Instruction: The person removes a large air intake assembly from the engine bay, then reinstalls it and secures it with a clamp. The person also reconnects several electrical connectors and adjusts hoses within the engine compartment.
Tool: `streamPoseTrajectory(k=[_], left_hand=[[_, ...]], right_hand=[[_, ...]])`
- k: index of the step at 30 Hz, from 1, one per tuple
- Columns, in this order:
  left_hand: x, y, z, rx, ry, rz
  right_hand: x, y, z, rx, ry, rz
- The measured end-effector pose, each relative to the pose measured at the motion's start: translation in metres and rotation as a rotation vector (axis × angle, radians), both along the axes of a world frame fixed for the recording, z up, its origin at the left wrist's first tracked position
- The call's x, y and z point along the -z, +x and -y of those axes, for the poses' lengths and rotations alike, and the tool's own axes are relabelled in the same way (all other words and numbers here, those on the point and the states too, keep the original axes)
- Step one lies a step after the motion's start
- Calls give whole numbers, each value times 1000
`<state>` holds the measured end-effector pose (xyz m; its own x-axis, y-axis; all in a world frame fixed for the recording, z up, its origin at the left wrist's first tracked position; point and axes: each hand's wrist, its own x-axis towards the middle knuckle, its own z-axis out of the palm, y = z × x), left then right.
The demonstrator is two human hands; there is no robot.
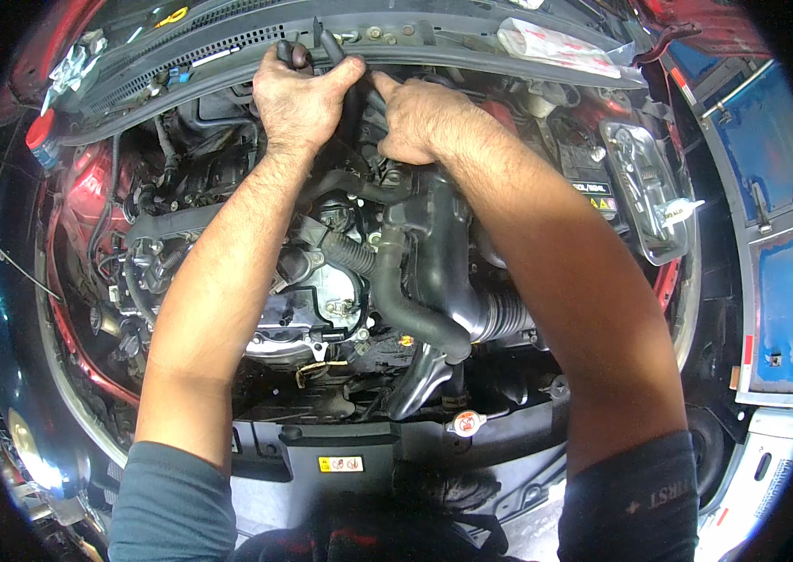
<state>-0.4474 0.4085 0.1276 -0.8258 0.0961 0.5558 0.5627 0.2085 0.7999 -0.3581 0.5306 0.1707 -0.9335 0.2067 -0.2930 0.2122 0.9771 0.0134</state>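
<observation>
My left hand (303,108) is wrapped around a black rubber hose-like piece (329,42) at the back of the engine bay. My right hand (415,122) is just beside it, index finger reaching to a dark fitting below that piece, the other fingers curled; what they may hold is hidden. The black plastic cowl (452,49) runs behind both hands. Below them lie a large black intake duct (438,244) and a curved coolant hose (415,309).
A clear tray of tools (644,192) rests on the right beside the battery (579,173). A red-capped container (40,136) stands at the far left. A white packet (555,42) lies on the cowl. A blue tool cabinet (776,300) is at the far right.
</observation>
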Motion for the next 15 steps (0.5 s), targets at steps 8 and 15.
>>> streamPoseTrajectory(k=[8, 15], left_hand=[[0, 5, -4, 28, 72, -48], [1, 3, -3, 57, 63, -46]], right_hand=[[4, -3, -3, -52, 14, 58], [2, -9, 6, -5, -13, 55]])
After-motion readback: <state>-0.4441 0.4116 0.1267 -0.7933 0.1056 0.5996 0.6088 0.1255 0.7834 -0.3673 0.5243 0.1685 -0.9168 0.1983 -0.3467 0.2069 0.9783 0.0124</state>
